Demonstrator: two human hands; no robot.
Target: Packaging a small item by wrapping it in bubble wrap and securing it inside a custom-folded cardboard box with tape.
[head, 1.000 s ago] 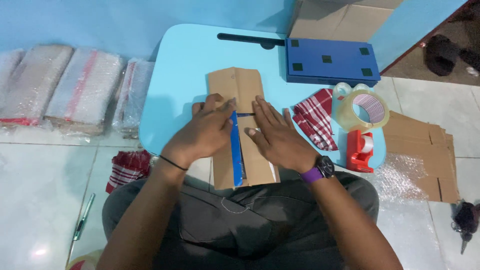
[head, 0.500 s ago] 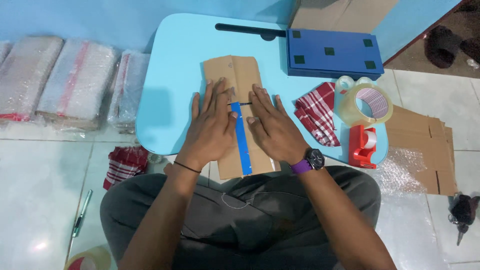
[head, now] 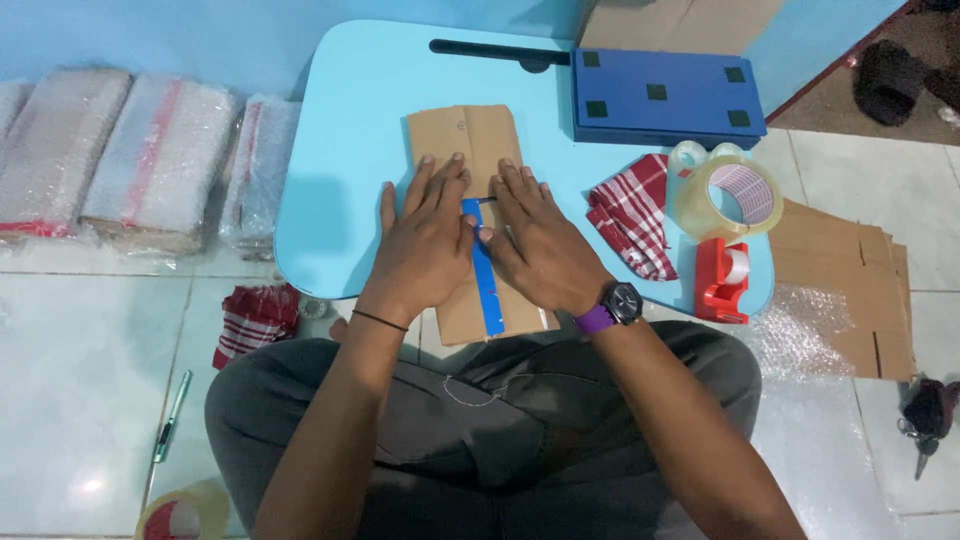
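Cardboard parcel (head: 478,180) lies under left hand (head: 425,245) and right hand (head: 540,245), each grip released, pressing flat beside blue tape (head: 487,290).

cardboard parcel (head: 478,210) lies mid-table (head: 340,150); box (head: 665,95) at far right corner; tape roll (head: 728,195) at right edge.

Flat brown cardboard parcel (head: 478,190) on light-blue table, blue tape strip (head: 485,275) along its middle seam. Three bubble-wrapped bundles (head: 150,160) in row on floor, left of table. Dark-blue rectangular box (head: 665,97) at table's far right.
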